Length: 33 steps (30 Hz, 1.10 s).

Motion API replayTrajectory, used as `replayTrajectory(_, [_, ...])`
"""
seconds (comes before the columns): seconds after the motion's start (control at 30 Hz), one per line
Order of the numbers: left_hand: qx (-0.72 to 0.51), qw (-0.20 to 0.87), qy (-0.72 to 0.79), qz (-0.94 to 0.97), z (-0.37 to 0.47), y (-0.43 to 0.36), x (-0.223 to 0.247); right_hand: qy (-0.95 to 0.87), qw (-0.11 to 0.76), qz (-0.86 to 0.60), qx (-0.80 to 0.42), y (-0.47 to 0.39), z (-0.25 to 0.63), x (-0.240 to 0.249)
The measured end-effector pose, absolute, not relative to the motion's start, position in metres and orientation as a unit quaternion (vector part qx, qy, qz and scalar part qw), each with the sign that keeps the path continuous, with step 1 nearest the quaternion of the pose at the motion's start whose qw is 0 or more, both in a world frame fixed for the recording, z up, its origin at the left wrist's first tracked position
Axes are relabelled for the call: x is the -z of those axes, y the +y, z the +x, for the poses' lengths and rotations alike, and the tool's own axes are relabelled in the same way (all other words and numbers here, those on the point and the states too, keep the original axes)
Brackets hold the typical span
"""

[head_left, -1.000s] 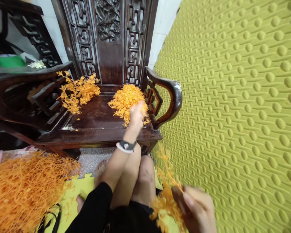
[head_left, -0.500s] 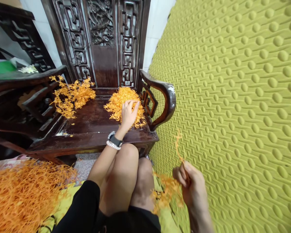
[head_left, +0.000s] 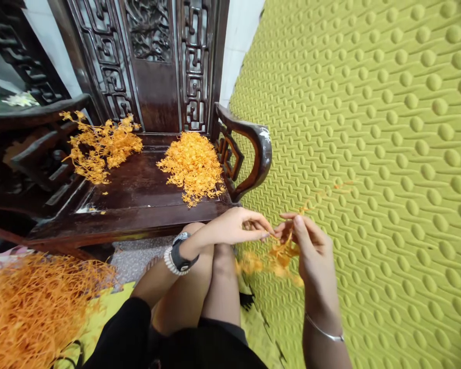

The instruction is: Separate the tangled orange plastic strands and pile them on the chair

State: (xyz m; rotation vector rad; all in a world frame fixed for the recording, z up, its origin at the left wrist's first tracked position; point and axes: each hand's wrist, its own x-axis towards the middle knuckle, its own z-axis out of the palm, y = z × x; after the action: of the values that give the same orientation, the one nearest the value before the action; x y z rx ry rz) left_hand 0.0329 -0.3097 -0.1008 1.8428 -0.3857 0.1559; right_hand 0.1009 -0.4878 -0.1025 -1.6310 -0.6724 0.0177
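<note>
I have the right hand (head_left: 315, 248) with its fingers clamped on an orange sprig (head_left: 284, 252), in front of the chair (head_left: 134, 189) and off to its right. My left hand (head_left: 241, 225) has left the compact heap (head_left: 192, 164) at the right of the chair's seat; its fingertips now pinch the sprig's edge. A looser clump (head_left: 103, 146) stays at the seat's left, a big tangle (head_left: 38, 307) before the chair's left front.

Right hand (head_left: 315, 248) holds orange strands (head_left: 282, 254), left hand (head_left: 240, 226) pinching them; two orange heaps (head_left: 192, 164) on wooden chair (head_left: 136, 184).
</note>
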Motion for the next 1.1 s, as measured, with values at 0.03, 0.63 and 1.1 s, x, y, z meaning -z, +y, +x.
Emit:
replayTrajectory(0.03, [-0.069,0.593,-0.178,0.782,0.034,-0.311,0.1,-0.295,0.633,-0.716,0.001,-0.488,0.101,0.103])
replayTrajectory(0.63, [-0.083,0.705,-0.126,0.693,0.044,-0.327,0.113,-0.231,0.75,-0.6,-0.153,-0.491,0.106,0.102])
replayTrajectory(1.1, [-0.012,0.67,-0.148,0.727,0.027,-0.322,0.107,-0.278,0.622,-0.594,-0.427,-0.516,0.097,0.095])
